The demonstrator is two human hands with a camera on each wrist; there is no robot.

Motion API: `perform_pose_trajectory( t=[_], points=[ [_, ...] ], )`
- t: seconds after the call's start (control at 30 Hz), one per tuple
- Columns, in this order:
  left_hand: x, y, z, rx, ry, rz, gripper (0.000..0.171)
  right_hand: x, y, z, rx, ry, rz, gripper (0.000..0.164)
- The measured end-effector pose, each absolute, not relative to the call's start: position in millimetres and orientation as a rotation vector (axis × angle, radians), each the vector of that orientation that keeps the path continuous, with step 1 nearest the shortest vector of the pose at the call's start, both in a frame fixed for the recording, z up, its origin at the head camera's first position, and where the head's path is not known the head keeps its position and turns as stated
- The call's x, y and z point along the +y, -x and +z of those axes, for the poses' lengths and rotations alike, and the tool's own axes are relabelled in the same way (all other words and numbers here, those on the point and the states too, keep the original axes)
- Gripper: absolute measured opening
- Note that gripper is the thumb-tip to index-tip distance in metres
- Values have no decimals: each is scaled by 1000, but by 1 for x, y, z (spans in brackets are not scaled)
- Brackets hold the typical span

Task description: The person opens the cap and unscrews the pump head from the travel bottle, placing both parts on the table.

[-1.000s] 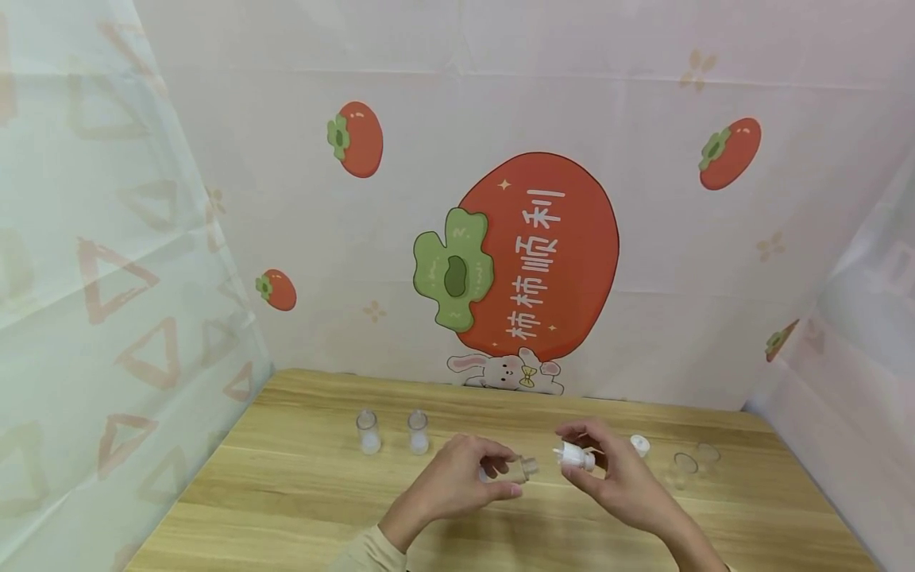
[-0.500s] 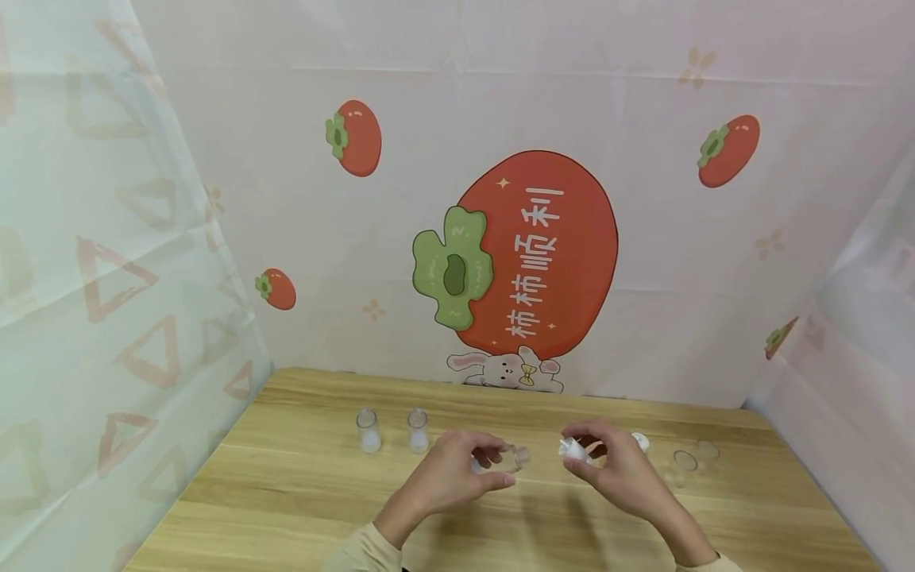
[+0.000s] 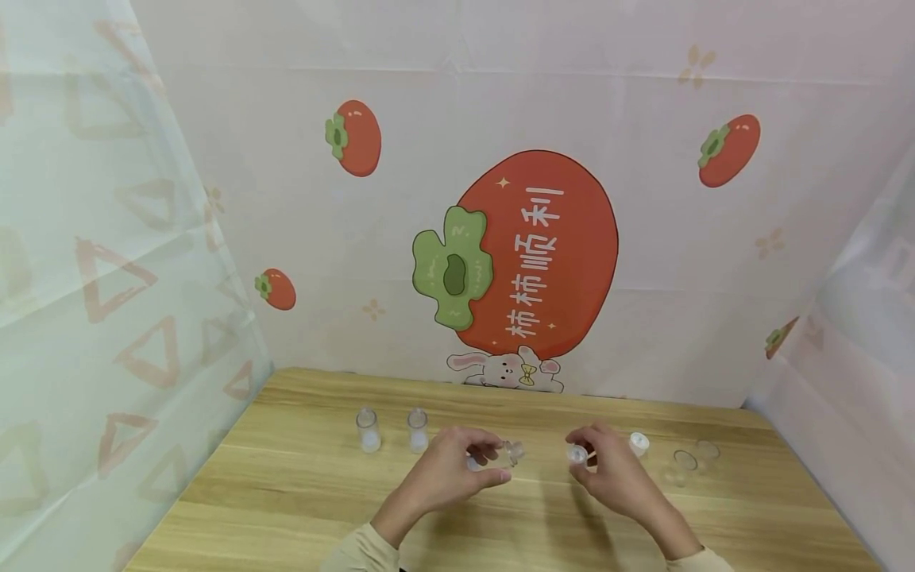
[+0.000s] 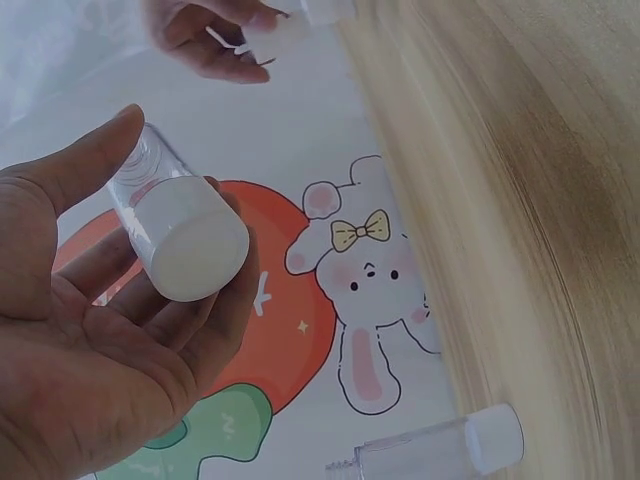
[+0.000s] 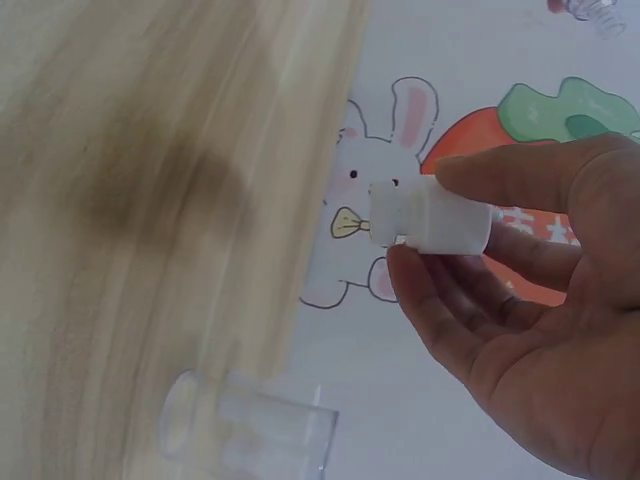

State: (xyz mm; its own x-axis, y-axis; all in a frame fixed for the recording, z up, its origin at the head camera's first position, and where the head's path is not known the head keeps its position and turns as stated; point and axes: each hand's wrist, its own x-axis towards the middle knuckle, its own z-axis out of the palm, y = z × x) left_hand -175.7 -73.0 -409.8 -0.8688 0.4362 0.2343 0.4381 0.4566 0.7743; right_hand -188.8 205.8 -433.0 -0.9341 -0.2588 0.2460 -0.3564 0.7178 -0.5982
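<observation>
My left hand (image 3: 450, 469) grips a small clear bottle (image 4: 188, 230) with a white base, held in the air on a tilt. Its open, threaded neck (image 3: 515, 453) points right, toward the other hand. Between the thumb and fingers of my right hand (image 3: 618, 477) is a white pump head (image 5: 450, 217), apart from the bottle. In the head view its round end (image 3: 577, 454) faces up toward the camera. The right wrist view shows it side on, the thumb over one side and fingertips under the other.
Two clear bottles with white bases, one on the left (image 3: 368, 431) and one beside it (image 3: 418, 431), stand upright on the wooden table (image 3: 286, 492). Right of my right hand are another white pump head (image 3: 639, 443) and clear covers (image 3: 685, 461). A printed cloth (image 3: 665, 334) backs the table.
The white pump head has turned from lying sideways to showing its round end, as my right hand moved slightly right. My left hand shifted a little left with the bottle, widening the gap.
</observation>
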Motion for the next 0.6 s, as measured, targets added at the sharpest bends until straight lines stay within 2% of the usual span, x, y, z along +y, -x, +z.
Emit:
perform_pose_trajectory(
  t=[0.6],
  points=[
    [-71, 178, -413, -2690, 787, -1412, 33, 210, 197, -453, -2911, -385, 654, 28]
  ],
)
